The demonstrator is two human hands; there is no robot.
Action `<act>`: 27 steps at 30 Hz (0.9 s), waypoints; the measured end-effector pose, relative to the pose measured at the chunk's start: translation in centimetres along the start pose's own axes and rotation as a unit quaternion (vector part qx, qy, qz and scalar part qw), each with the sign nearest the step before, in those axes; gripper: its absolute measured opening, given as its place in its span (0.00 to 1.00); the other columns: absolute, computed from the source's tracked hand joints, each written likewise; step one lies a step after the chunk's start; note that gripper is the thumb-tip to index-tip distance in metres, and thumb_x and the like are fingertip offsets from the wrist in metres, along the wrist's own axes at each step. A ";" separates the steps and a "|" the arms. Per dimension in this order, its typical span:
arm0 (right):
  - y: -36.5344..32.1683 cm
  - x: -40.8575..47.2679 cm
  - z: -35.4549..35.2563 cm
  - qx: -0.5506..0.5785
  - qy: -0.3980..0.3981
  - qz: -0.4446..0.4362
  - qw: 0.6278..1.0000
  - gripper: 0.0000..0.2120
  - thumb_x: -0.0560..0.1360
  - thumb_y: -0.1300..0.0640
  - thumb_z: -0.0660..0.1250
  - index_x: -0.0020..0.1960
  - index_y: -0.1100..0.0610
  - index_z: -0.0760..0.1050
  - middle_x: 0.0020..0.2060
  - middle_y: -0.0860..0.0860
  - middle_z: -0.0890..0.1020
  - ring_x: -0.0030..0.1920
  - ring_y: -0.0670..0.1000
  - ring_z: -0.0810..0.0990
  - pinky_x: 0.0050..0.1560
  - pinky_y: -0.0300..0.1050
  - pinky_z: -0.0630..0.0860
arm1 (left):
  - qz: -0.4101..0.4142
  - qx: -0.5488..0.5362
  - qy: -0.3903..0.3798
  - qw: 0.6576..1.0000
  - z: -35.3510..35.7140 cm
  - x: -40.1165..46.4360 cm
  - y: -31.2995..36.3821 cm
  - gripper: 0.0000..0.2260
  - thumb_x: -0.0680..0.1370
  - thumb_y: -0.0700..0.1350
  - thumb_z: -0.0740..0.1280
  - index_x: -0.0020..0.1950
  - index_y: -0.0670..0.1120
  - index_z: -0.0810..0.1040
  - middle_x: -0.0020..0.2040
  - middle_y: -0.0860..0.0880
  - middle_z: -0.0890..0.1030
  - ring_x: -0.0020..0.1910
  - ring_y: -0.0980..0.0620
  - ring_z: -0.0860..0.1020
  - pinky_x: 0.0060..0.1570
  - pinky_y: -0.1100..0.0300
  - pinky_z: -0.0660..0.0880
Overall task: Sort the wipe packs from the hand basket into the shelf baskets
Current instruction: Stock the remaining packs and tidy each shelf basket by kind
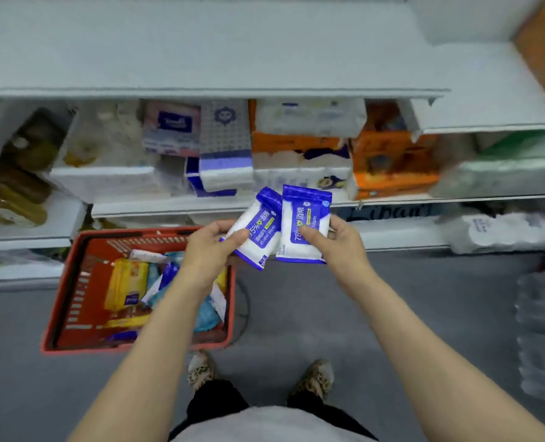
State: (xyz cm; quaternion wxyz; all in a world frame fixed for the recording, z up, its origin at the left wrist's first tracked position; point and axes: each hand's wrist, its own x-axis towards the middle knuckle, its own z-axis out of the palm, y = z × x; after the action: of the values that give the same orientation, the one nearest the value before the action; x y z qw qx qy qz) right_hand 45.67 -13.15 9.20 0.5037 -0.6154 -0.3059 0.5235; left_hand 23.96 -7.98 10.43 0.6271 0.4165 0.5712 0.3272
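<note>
Hands hold two alcohol wipe packs above the floor, in front of the shelves: left hand [212, 250] pinches the tilted pack [258, 229], right hand [338, 247] grips the upright pack [304, 224], fingers curled round each. Edges overlap, so either pack could slip loose when one is passed across. One red hand basket [73, 301] sits below left, holding several more packs, too jumbled to count.

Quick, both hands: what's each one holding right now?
Left hand: grips a blue-and-white alcohol wipe pack.
Right hand: grips a second, matching alcohol wipe pack.
</note>
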 end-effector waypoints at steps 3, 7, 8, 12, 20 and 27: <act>-2.7 -1.3 -7.5 0.015 0.040 -0.040 0.998 0.09 0.73 0.55 0.75 0.52 0.52 0.81 0.47 0.49 0.87 0.48 0.50 0.86 0.43 0.40 0.80 | 0.032 0.018 -0.073 0.997 8.1 -0.5 3.0 0.06 0.75 0.39 0.71 0.52 0.43 0.79 0.45 0.45 0.86 0.40 0.50 0.84 0.41 0.56 0.82; -5.9 -1.9 -16.1 0.040 0.100 -0.066 0.992 0.03 0.73 0.55 0.74 0.47 0.49 0.82 0.45 0.51 0.87 0.44 0.50 0.86 0.43 0.47 0.81 | 0.068 0.054 -0.145 0.986 17.0 -1.2 6.2 0.05 0.76 0.38 0.70 0.51 0.44 0.80 0.41 0.47 0.86 0.36 0.53 0.83 0.33 0.61 0.79; -6.7 -1.7 -18.0 0.053 0.116 -0.072 0.989 0.03 0.74 0.56 0.74 0.47 0.50 0.82 0.45 0.52 0.87 0.44 0.52 0.86 0.45 0.50 0.82 | 0.075 0.063 -0.164 0.982 19.0 -1.1 6.9 0.05 0.77 0.38 0.70 0.52 0.44 0.80 0.42 0.47 0.86 0.37 0.53 0.83 0.33 0.60 0.79; -9.5 -0.7 -24.2 0.091 0.157 -0.098 0.978 0.05 0.74 0.58 0.74 0.49 0.55 0.80 0.45 0.55 0.87 0.44 0.55 0.85 0.50 0.56 0.81 | 0.117 0.090 -0.191 0.970 25.9 0.5 9.7 0.07 0.78 0.40 0.69 0.55 0.43 0.81 0.47 0.43 0.85 0.41 0.50 0.83 0.40 0.54 0.80; -15.8 4.8 -36.9 0.095 0.203 -0.151 0.963 0.13 0.76 0.54 0.71 0.58 0.57 0.78 0.50 0.54 0.86 0.49 0.54 0.85 0.45 0.48 0.82 | 0.189 0.118 -0.197 0.955 40.3 5.8 15.8 0.10 0.72 0.46 0.76 0.51 0.52 0.81 0.41 0.53 0.86 0.38 0.55 0.84 0.32 0.61 0.79; -24.7 13.9 -50.6 0.129 0.268 -0.169 0.940 0.05 0.80 0.58 0.65 0.46 0.54 0.79 0.38 0.49 0.86 0.35 0.45 0.83 0.33 0.39 0.77 | 0.242 0.076 -0.218 0.942 55.5 13.7 24.3 0.09 0.72 0.43 0.76 0.49 0.50 0.81 0.38 0.56 0.85 0.36 0.58 0.83 0.29 0.67 0.75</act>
State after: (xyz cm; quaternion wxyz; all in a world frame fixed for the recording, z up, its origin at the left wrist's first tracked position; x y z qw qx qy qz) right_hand 101.30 -8.24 24.99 0.7232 -0.6018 -0.1890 0.2814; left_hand 82.21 6.55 26.12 0.6047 0.6496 0.3257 0.3259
